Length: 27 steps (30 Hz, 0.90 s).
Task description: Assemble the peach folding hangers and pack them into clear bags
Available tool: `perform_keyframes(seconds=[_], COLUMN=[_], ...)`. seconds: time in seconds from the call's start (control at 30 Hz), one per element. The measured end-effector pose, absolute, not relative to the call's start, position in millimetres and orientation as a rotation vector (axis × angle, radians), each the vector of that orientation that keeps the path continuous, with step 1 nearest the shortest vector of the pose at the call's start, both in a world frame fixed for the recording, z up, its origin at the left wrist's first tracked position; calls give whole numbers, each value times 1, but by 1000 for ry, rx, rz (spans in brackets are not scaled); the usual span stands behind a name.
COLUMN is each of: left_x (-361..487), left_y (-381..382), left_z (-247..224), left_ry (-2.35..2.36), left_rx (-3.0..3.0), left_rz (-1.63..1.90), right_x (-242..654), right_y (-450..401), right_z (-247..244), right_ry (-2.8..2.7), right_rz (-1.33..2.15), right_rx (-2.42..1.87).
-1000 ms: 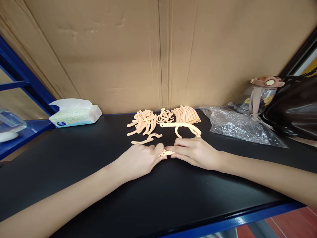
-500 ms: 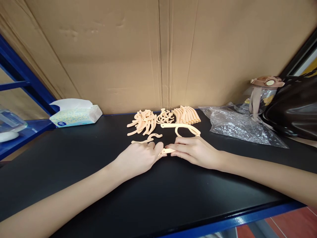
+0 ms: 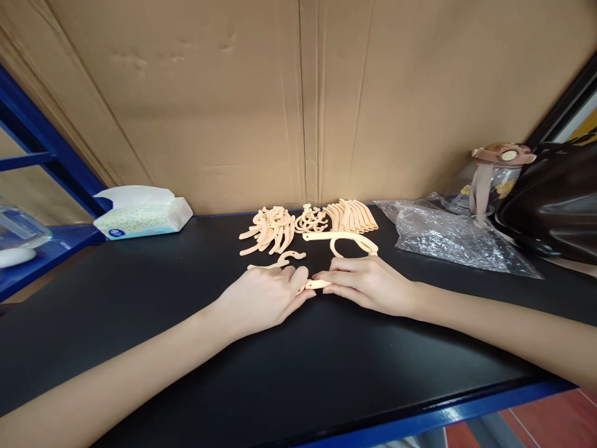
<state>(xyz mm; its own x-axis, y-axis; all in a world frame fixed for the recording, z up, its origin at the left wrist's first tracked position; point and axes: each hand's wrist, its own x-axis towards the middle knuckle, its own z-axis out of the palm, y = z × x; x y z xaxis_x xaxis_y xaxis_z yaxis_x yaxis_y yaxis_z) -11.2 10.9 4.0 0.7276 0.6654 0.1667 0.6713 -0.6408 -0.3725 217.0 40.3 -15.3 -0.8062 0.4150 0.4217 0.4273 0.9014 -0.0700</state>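
My left hand (image 3: 265, 297) and my right hand (image 3: 368, 283) meet above the black table. Right fingers and thumb pinch a cream plastic hanger arm (image 3: 318, 284) with a hole at its left end. That end touches a small cream part at my left thumb and index finger, mostly hidden by the closed fingers. Just beyond my left knuckles are an S-shaped cream hook (image 3: 293, 255) and a slim cream piece (image 3: 262, 267); whether they rest on the table or join the held part I cannot tell. Behind my right hand lies a joined pair of curved hanger arms (image 3: 342, 237).
At the back lie a pile of cream curved pieces (image 3: 273, 229), a heap of small hooks (image 3: 311, 219) and a row of hanger arms (image 3: 352, 216). A tissue pack (image 3: 140, 214) stands left; a clear plastic bag (image 3: 457, 239), a bottle (image 3: 501, 174) and a dark bag (image 3: 555, 199) are right.
The left thumb and fingers have shifted slightly around the joint, covering more of the small part. The right hand has barely moved, and the piles are unchanged.
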Motion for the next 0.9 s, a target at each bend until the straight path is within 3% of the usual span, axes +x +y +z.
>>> perform_keyframes(seconds=[0.27, 0.47, 0.9], left_x=[-14, -18, -21], left_y=[15, 20, 20], left_z=[5, 7, 3], left_ry=[-1250, -1439, -1177], left_rx=[-2828, -2904, -2806], left_rz=[-72, -355, -156], right_x=[217, 218, 218], right_y=[45, 40, 45], right_z=[-17, -15, -17], right_ry=[-2570, -2660, -2571], right_rz=[201, 29, -2], right_rx=[-578, -527, -574])
